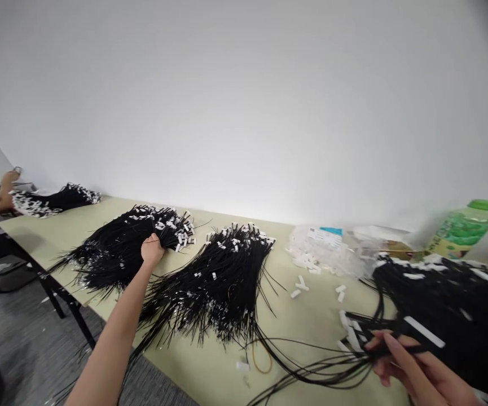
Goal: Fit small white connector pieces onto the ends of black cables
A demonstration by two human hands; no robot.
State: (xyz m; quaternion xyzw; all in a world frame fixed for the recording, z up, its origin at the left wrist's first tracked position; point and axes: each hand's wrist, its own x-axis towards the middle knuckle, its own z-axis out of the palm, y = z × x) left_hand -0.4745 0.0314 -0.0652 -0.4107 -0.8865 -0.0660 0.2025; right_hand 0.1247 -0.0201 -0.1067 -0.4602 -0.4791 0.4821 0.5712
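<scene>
My left hand (153, 250) is closed around the upper part of a bundle of black cables (121, 248), just below their white connector ends. The lower ends fan out over the table. My right hand (400, 361) pinches several loose black cables (320, 372) near their white ends, at the right front. Between my hands lies another heap of black cables (222, 276), white ends toward the wall. A bigger dark pile (451, 316) with white pieces on it sits beside my right hand, partly behind it.
The pale table (286, 349) runs along a white wall. Clear plastic bags (332, 248) and a green-capped bottle (459, 231) stand at the back right. A rubber band (262, 361) and loose white pieces (299, 286) lie about. Far left, another person's arm (7, 189) is beside more cables (61, 200).
</scene>
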